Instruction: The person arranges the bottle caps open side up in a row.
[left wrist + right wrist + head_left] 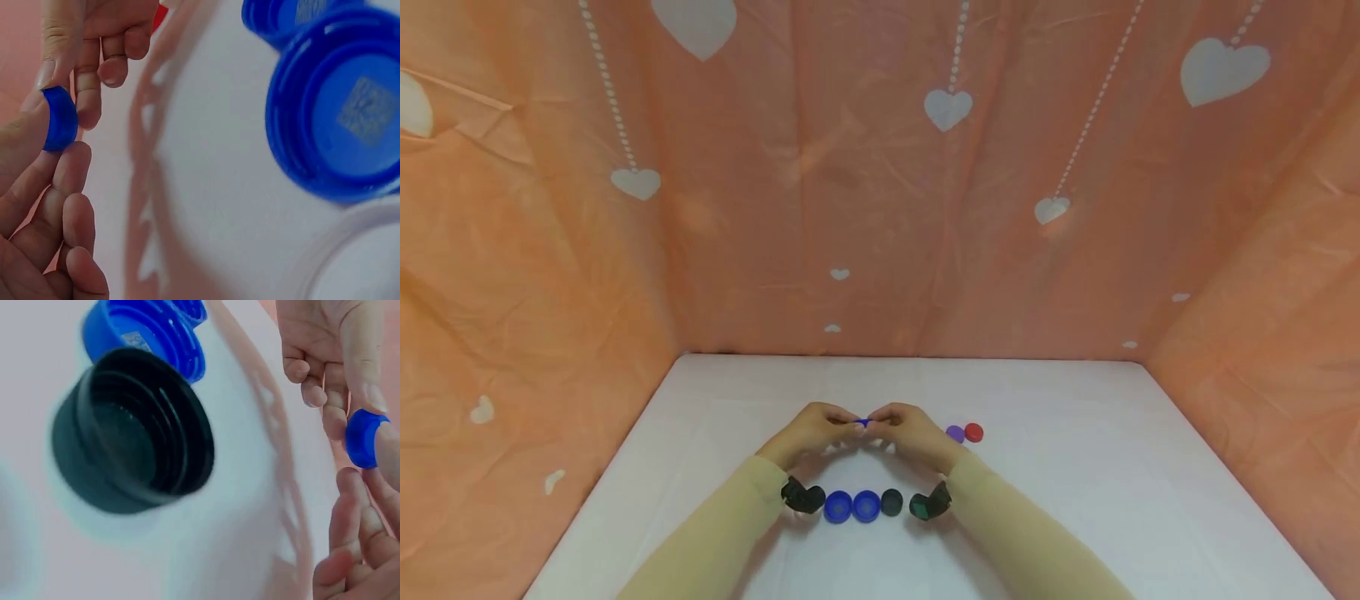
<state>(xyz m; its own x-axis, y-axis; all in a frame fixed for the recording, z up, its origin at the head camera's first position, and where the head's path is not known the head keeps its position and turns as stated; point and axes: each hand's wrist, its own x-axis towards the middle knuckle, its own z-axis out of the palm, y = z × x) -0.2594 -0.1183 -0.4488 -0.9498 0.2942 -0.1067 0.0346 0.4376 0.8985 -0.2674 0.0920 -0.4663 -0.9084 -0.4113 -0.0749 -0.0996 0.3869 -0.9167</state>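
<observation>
Both hands meet over the table, fingertips together on one small blue bottle cap [60, 119]. My left hand [811, 432] pinches its near side between thumb and fingers. From the other side my right hand [916, 433] grips the same cap with thumb and fingertips. In the right wrist view the held blue cap [362, 439] stands on edge, partly covered by a thumb. Nearer the body lies a row: a blue cap [838, 507], a second blue cap [866, 506] and a black cap [892, 502], hollow sides up. The left wrist view shows a printed square inside one blue cap [340, 119].
Beyond the right hand lie a purple cap [955, 433] and a red cap [973, 432] on the white table [1075, 467]. A pale round rim [312, 269] shows at the left wrist view's corner. Orange cloth [880, 208] with white hearts encloses the table's back and sides.
</observation>
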